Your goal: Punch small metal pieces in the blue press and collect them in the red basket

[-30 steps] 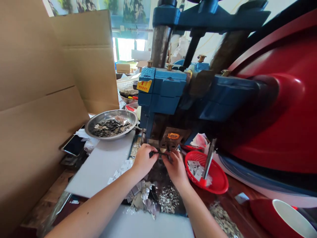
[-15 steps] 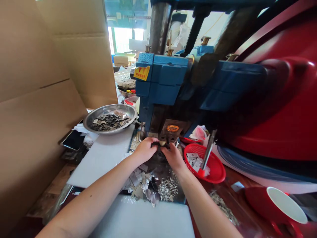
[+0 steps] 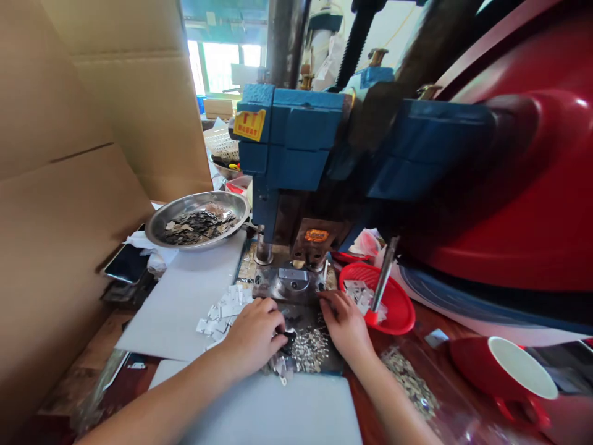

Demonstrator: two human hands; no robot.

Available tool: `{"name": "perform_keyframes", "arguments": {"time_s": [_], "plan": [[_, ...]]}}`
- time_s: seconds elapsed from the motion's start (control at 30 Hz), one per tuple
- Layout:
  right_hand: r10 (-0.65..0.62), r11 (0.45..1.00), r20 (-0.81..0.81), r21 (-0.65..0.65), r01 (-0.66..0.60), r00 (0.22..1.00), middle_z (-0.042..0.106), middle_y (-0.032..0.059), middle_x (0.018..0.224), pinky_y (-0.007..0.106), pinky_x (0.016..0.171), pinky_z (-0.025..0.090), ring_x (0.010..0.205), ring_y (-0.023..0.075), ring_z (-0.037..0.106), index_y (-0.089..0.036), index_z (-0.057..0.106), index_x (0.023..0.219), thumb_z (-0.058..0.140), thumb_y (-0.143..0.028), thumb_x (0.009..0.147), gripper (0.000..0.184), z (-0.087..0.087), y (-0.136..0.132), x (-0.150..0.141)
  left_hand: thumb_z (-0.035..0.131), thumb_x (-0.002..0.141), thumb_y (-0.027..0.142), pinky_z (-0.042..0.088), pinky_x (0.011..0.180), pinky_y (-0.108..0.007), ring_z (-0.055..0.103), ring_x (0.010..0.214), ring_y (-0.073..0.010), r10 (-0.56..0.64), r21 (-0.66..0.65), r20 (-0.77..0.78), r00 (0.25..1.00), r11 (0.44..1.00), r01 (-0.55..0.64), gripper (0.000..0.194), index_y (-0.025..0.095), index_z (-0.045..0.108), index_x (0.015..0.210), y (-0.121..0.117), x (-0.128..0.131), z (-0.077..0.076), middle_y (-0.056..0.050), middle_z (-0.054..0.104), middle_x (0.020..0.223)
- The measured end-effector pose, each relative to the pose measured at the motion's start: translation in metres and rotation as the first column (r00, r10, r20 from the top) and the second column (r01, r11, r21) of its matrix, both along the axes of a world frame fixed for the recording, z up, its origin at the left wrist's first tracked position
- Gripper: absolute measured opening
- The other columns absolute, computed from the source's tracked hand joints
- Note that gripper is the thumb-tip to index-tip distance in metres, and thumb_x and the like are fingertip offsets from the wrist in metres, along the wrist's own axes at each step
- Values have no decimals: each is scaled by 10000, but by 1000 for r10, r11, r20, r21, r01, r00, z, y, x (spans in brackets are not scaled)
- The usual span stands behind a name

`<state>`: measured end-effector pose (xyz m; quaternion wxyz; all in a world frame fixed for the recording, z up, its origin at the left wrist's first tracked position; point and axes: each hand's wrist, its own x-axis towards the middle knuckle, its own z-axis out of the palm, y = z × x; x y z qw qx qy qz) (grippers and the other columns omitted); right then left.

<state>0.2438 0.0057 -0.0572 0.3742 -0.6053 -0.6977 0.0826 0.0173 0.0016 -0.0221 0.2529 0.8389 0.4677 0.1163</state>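
My left hand is over the pile of small metal pieces in front of the press, fingers curled down and thumb close to them. At its fingertips is a small black piece, partly hidden by the fingers. My right hand reaches to the right front corner of the steel die, its fingers stretched out and apart from the thumb. On the die lies a flat silvery metal plate, under the press head. Tiny shiny bits are heaped between my hands.
A steel bowl of flat metal pieces stands at left beside a phone. Flat metal blanks lie left of the die. A red basket, a lever and a red mug are at right; cardboard walls the left.
Both hands have drawn back from the die toward me. The left moved down to the pile, the right to the die's corner. The die and its plate are now uncovered; the view shifted slightly.
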Motion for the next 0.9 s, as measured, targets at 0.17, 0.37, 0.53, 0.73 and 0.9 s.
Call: {"name": "perform_keyframes", "arguments": {"time_s": [0.17,0.37,0.53,0.73,0.9], "plan": [[17,997,330,65,-40,944,628,69,969,401,801,485,919,225,549,-265,657,1083,479,-293,877,273,2,-6,-8,651,755,289,406,844,-371,520,939,-226,71,7,32,997,997,-71,147,233,648,892,-1,0,0,-26,575,963],[24,996,440,67,-59,898,626,67,981,395,780,490,916,226,542,-294,663,1080,507,-287,866,265,4,-8,-12,639,758,280,409,833,-362,520,925,-218,71,-7,44,996,997,-71,101,225,651,842,-1,-1,-3,-27,567,947],[46,991,421,97,-96,906,649,65,994,375,801,502,934,217,569,-239,677,1025,502,-246,870,234,0,-12,-4,653,752,315,404,832,-368,515,934,-227,98,19,36,995,995,-98,138,225,647,855,-2,-2,-3,-28,569,950],[41,992,324,101,-77,945,659,61,1026,371,837,513,954,201,607,-209,647,1043,463,-264,892,244,-6,-13,7,645,759,299,406,830,-369,522,920,-220,92,0,45,995,996,-92,116,224,648,847,-1,-5,-1,-23,577,949],[30,994,329,87,-62,944,660,54,987,363,800,519,903,193,615,-228,669,977,460,-292,900,232,-8,-9,6,654,749,291,410,826,-366,525,920,-221,88,-19,56,995,996,-87,118,215,640,838,0,-5,-2,-26,580,947]]}}
